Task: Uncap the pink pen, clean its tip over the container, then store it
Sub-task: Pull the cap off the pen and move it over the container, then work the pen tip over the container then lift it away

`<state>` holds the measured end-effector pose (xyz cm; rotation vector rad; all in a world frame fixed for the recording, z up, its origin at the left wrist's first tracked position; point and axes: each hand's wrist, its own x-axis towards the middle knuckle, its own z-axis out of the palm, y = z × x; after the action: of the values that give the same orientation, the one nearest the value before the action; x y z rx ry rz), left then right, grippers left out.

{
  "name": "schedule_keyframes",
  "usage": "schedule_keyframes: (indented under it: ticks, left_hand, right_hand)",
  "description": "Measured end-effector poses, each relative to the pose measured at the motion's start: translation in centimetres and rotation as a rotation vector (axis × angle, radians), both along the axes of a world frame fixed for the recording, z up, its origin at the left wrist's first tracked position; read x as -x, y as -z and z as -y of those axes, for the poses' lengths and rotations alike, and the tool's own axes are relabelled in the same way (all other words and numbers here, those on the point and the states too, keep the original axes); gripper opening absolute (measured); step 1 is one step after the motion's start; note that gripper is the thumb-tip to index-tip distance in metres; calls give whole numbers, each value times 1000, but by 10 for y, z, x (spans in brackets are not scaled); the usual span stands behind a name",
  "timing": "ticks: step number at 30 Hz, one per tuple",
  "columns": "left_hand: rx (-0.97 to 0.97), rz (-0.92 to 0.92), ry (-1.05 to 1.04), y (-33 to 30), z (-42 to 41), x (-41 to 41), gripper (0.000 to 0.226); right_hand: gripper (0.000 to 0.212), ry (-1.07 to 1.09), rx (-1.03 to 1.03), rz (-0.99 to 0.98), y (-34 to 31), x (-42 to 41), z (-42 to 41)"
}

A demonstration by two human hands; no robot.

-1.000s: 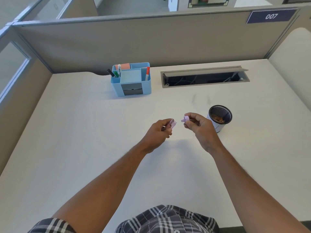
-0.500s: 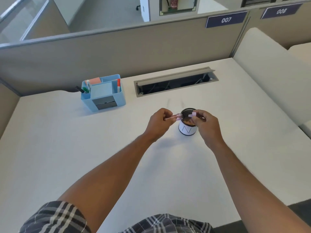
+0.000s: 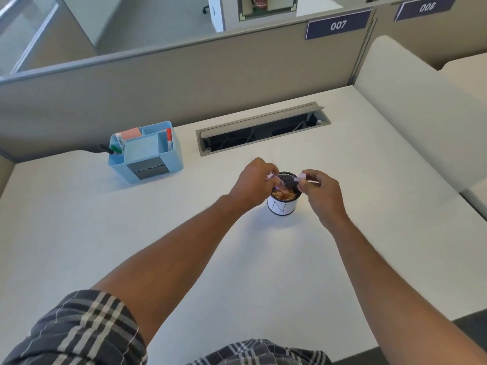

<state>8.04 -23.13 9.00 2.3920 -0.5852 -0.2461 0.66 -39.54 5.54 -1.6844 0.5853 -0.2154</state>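
A small round mesh container [image 3: 281, 206] with a white label marked N stands mid-desk, with orange-brown scraps inside. My left hand [image 3: 254, 184] is closed around the pink pen [image 3: 275, 180], whose tip end angles down over the container's open mouth. My right hand [image 3: 320, 192] sits at the container's right rim, pinching the pink cap [image 3: 301, 177] between thumb and fingers. Pen and cap are apart. Most of the pen's body is hidden by my left fingers.
A light blue desk organizer [image 3: 147, 152] with markers and sticky notes stands at the back left. An open cable slot [image 3: 263, 130] runs along the desk's back. Partition walls [image 3: 184, 83] close the back, and a cream panel [image 3: 411, 109] stands on the right.
Both hands went from the desk beside the container to its mouth. The pen's tip now dips lower over the opening, and the view has shifted rightward.
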Motion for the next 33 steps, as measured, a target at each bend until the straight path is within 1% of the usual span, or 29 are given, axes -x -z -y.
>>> schedule_keyframes:
  ticks: [3,7,12,16,19,24,27,29,31,33]
  left_hand:
    - [-32,44,39,-3,1,0,29]
    - [-39,89,49,-8,2,3,45]
    - [-58,110,68,-12,3,9,48]
    - [-24,76,41,-10,4,10,65]
    - [25,14,-11,-7,2,9,69]
    - [188,-105,-108,-3,-2,9,61]
    - [310,-176,-226,2,-6,8,41]
    - [416,-279,-334,8,-10,7,30]
    - [524,-416,-412,12,-13,7,25]
    - [606,-501,-453,14,-15,9,23]
  right_hand:
    - [15,-7,7,5,1,-2,0]
    - [19,-10,35,5,-2,-4,-3]
    - [14,-20,75,17,-3,-5,-6]
    - [16,-21,103,6,-1,-5,-8]
    - [17,-8,106,-5,2,-5,-6]
    - [26,-1,97,-5,2,-5,-6]
    - [25,3,87,7,-1,-5,-7]
    - [22,0,73,10,-1,-5,-7]
    - [20,-5,51,13,-1,-4,-7]
    - [20,-14,20,22,-1,-4,-7]
